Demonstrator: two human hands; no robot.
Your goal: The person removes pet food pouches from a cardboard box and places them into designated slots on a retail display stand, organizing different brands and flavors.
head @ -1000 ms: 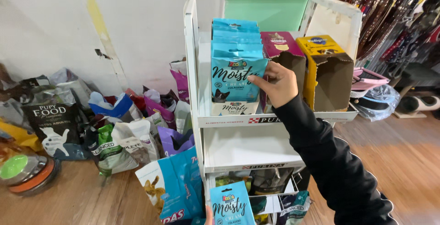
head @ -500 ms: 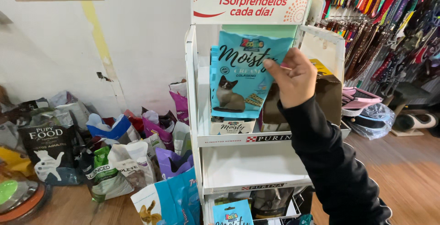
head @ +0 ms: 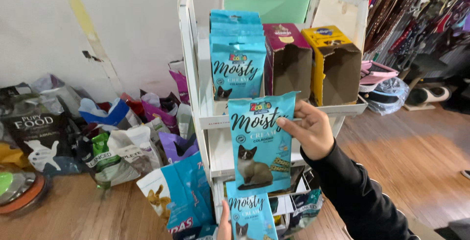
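Note:
My right hand [head: 308,130] pinches a light blue treat pouch with a cat picture [head: 259,139] by its right edge, holding it upright in front of the white display rack [head: 191,73]. Just below, my left hand [head: 224,223] shows only a thumb at the bottom edge, gripping a second matching pouch [head: 250,216]. A row of the same blue pouches [head: 237,56] stands in a tray on the rack's top shelf, above and behind the held one.
A maroon carton [head: 286,59] and a yellow carton [head: 333,61] stand open on the top shelf. Pet food bags [head: 122,147] are piled on the wooden floor by the wall at left. Leashes [head: 416,10] hang at the upper right.
My right hand pulled a blue pouch out of the shelf row, raised it, then lowered it in front of the rack. The left hand's pouch has come up closer beneath it.

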